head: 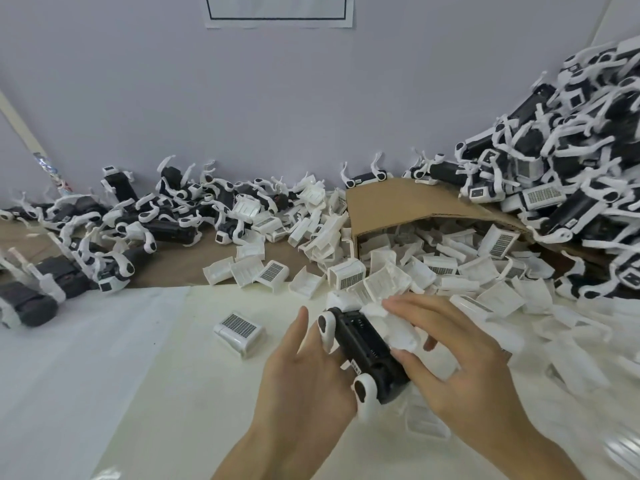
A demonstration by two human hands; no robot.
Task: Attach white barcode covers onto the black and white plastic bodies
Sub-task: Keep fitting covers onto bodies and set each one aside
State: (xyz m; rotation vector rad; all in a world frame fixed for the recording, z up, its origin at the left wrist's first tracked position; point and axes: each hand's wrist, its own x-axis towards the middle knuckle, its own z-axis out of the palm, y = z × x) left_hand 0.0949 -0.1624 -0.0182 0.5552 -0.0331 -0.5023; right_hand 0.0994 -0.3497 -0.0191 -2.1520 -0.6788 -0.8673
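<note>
Nearest the camera, the left hand cradles a black and white body from its left and underside. Its fingers curl under the part and its thumb stands up free. The body lies slanted just above the worktop, with a white rounded piece at each end of its left edge.

The right hand comes in from the body's right. Its fingers are spread over a white cover and its thumb is against the cover's near edge, so the cover is pinched against the body's right flank. The cover is blurred, and I cannot tell whether it is seated or only laid on.

My reading is that the fitting step itself is in hand: the cover is being brought onto the body but is not clearly clipped home. The next move probably calls for squaring the cover's edges to the body, then a firm press while the left hand braces.

Left of the body, a lone cover lies flat on the worktop with its barcode face up. Beyond the body, loose covers spill from a cardboard box tipped on its side, so spare covers are close to the right hand. Farther off to the body's left lies a scatter of bodies. Farther to its right a much taller heap climbs against the wall. Several bodies there show barcode panels, so I judge that heap to be the finished ones.
</note>
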